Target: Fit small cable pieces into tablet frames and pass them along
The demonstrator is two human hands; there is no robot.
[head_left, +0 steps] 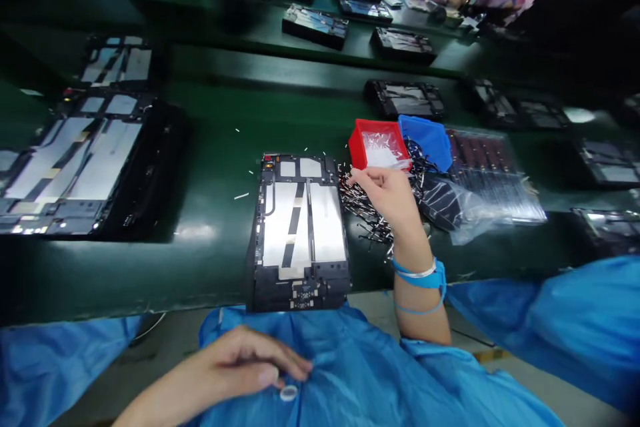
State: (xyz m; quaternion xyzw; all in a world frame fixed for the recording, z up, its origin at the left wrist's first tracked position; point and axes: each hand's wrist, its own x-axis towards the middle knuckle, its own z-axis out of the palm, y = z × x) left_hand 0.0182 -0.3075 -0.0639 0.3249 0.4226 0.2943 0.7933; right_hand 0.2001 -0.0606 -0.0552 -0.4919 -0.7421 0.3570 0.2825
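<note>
From the head view, the tablet (325, 213) sits at the near edge of the green table (215, 147), which stretches between it and the left stack (115, 153). The right hand (393, 197), thumb and fingertip together, hovers at the red box (356, 149); any held piece I cannot tell. The left hand (247, 363), thumb and fingers apart, is below the edge.

An opened black tablet (303, 233), silver panels (329, 220) and dark ribbon cables (295, 221) exposed, lies flat, internals up; thin black-and-silver strips (356, 199) lie jumbled just to its right.
</note>
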